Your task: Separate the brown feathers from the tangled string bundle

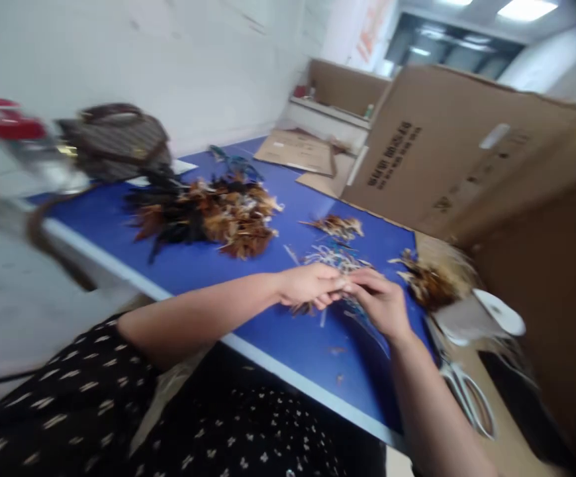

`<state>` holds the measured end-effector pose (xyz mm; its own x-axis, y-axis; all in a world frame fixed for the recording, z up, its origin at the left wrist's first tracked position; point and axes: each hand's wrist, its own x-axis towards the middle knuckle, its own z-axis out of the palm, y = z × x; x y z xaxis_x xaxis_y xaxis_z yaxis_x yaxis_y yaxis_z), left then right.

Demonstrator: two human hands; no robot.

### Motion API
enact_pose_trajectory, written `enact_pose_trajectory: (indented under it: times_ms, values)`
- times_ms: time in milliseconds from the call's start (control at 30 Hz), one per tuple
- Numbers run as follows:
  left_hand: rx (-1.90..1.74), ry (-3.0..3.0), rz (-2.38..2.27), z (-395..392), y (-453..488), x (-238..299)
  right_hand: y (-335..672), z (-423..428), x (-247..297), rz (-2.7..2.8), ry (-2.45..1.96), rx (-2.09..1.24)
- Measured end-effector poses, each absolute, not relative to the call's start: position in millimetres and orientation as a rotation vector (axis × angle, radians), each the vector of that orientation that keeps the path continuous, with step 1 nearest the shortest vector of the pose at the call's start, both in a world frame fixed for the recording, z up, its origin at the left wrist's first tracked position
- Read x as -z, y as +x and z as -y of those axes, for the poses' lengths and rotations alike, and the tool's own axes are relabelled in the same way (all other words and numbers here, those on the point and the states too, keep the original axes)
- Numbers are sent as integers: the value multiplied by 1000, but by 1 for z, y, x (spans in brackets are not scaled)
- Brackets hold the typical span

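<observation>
My left hand (312,285) is closed, with brown feather tips (302,309) sticking out below it. My right hand (381,303) meets it, thumb and fingers pinched together at the left fingertips. Whatever lies between the right fingertips is too small and blurred to name. Behind and under both hands is a loose pile of white and blue strands (335,257) on the blue tabletop (278,344). A small bunch of brown and cream feathers (340,226) lies just beyond that pile.
A large heap of brown and black feathers (218,215) lies left, near a handbag (122,142) and a red-capped bottle (24,142). At right are more feathers (430,281), a white spool (481,315), scissors (469,397) and a big open cardboard box (447,152). Flat cardboard (298,151) lies behind.
</observation>
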<state>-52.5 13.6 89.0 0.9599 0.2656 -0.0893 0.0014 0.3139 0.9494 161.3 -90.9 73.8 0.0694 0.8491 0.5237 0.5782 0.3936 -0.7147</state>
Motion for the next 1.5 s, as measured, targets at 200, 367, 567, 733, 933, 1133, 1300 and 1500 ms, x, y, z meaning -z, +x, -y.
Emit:
enact_pose_trajectory:
  times_ms: [200,367,567,733,933,1133,1300,1500]
  values:
    - [-90,1036,-268,-17,-40,-58,167,91,-30,1517,-1375,-288]
    - [-194,1000,-293,-8,-35,-44,158,92,-12,1534,-1367,-236]
    - [-208,1022,-313,-9,-41,-40,153,88,-5,1594,-1385,-233]
    - [-184,1050,-309,-13,-46,-33,151,85,2,1632,-1408,-238]
    - [-203,1045,-294,-20,-45,-30,149,83,9,1596,-1424,-199]
    - [-215,1090,-309,-24,-43,-25,152,78,13,1608,-1406,-210]
    - [-253,1112,-298,-23,-41,-23,153,78,14,1601,-1399,-183]
    - [-292,1128,-268,-26,-38,-18,153,74,20,1582,-1399,-131]
